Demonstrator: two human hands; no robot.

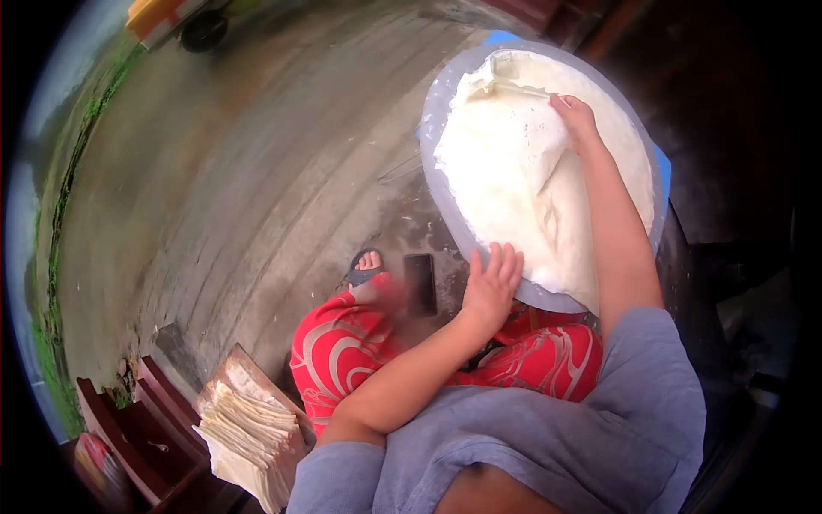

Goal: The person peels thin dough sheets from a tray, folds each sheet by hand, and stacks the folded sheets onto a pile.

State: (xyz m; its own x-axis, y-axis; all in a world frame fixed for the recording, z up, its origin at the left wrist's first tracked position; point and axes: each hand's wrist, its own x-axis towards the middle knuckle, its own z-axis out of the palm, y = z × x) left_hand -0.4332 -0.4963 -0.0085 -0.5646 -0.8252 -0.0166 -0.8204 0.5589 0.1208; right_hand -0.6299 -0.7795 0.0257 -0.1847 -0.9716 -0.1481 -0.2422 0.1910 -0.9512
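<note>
A large round grey tray (443, 180) lies in front of me, covered with white flour or a similar pale powder. Across it stretches a pale, soft sheet that looks like dough (514, 163), with folds along its far edge and down its middle. At the far part of the tray, my right hand (575, 122) is closed, its thumb and fingers pinching the sheet's edge. My left hand (494, 287) rests at the near rim with its fingers spread, the tips touching the tray's border or the edge of the sheet; it grips nothing.
Beside my left leg, a stack of pale, thin sheets (248, 437) stands on a wooden board (244, 368). A dark flat rectangular object (420, 284) is on the concrete floor (282, 171) near my sandalled foot (366, 262). Dark red wooden pieces (141, 428) are at lower left.
</note>
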